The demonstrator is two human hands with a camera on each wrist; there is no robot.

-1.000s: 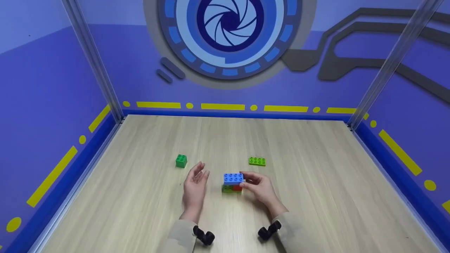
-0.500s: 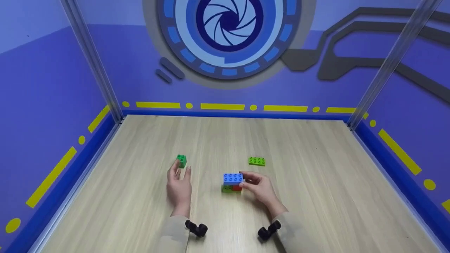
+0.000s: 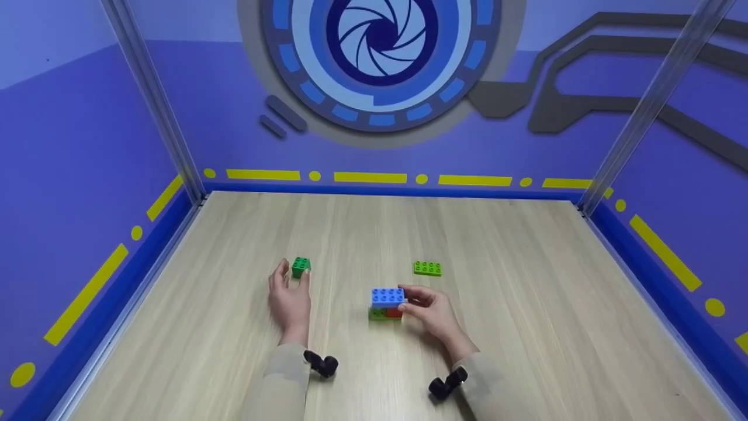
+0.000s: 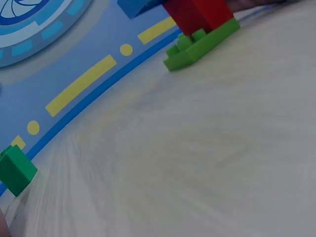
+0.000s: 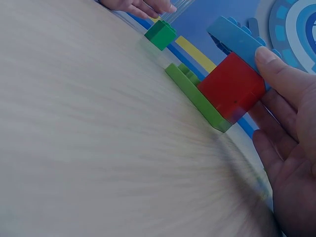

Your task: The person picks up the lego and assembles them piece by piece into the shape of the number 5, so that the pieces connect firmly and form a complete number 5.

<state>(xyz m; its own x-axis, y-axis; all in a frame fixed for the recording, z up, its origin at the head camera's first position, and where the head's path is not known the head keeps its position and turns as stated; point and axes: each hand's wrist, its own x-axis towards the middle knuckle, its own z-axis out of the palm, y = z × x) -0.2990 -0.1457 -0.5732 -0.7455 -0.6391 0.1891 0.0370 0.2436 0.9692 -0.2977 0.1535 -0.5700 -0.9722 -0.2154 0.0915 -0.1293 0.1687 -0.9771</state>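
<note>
Green, small and square, the cube brick [image 3: 301, 266] sits on the pale wood surface [image 3: 526, 327] left of centre in the head view, and shows again at the lower left edge of the left wrist view [image 4: 16, 170] and near the top of the right wrist view [image 5: 160, 34]. The left hand [image 3: 289, 299] lies just below it in the head view, fingers stretched out and loosely spread to either side of the brick, thumb at its left; the fingertips look to be at the brick's sides, but whether they touch it I cannot tell.

To the right, near the middle of the head view, stands a small stack [image 3: 386, 304]: a blue brick [image 3: 388, 296] on top, a red brick [image 5: 232, 88] under it and a flat green plate [image 5: 195, 96] at the bottom resting on the surface. The right hand [image 3: 429, 313] holds this stack from the right, its thumb [image 5: 276, 69] pressed on the end of the blue brick and its fingers curled along the red one.

Further up and right in the head view a light green flat plate [image 3: 427, 268] lies alone, well apart from both hands.

Purple walls with yellow dashes and a blue circular emblem [image 3: 380, 52] close in the surface on three sides.
</note>
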